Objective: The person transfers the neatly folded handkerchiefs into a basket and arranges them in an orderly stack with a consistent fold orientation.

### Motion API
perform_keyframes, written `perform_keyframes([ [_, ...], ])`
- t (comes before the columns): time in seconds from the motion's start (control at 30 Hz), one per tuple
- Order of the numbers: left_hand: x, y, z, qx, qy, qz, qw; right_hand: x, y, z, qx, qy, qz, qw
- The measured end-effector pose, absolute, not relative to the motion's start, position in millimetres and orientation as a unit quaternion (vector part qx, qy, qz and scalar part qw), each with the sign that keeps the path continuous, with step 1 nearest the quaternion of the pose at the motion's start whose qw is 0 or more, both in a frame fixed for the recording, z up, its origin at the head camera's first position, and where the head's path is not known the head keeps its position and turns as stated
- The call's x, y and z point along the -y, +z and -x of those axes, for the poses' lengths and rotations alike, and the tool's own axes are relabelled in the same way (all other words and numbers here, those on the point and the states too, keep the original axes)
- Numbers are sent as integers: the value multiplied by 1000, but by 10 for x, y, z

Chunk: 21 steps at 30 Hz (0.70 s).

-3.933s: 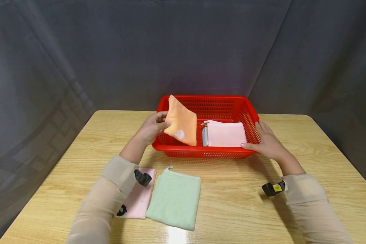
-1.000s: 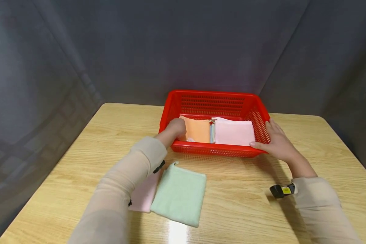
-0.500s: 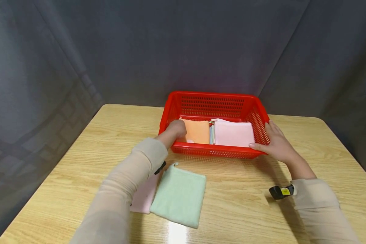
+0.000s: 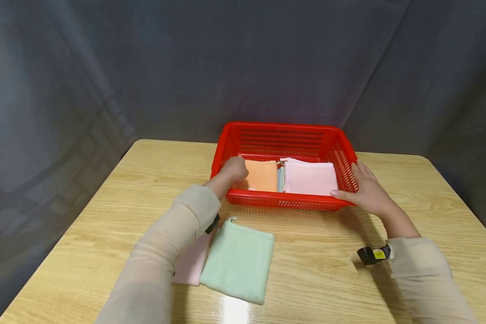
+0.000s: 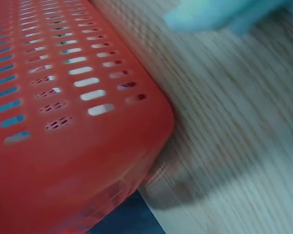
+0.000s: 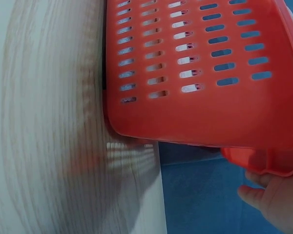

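Observation:
My left hand reaches over the near left corner into the red plastic basket, at the left end of a folded orange cloth. Its fingertips are hidden, so I cannot tell whether they hold the cloth. The orange cloth lies low inside the basket. Beside it stand a few thin folded cloths on edge, bluish and greenish, then a folded pale pink cloth. My right hand grips the basket's near right corner, thumb on the front rim and fingers along the right side.
In front of the basket a folded mint green cloth lies on the wooden table. A second pink cloth lies left of it, partly under the left forearm. A dark curtain hangs behind the table.
Since the earliest frame, the left hand has lowered the orange cloth from above the basket's left part into it, beside the others. Over the last second both hands have stayed nearly still.

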<state>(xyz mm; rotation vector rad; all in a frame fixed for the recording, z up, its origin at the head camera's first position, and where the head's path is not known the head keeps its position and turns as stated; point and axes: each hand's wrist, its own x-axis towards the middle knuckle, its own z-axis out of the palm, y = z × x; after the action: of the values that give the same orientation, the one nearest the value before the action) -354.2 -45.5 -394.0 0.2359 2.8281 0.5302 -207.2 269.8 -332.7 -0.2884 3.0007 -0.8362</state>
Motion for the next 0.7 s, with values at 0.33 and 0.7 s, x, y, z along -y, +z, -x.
perform_keyframes([
  [0.33,471,-3157,2808,-944,287,-116,117,-2685,-3330,2064,-957,-272,100,7],
  [0.7,554,-3028,2733,-875,442,-88,176,-2700,-3335,2070,-960,-267,82,13],
])
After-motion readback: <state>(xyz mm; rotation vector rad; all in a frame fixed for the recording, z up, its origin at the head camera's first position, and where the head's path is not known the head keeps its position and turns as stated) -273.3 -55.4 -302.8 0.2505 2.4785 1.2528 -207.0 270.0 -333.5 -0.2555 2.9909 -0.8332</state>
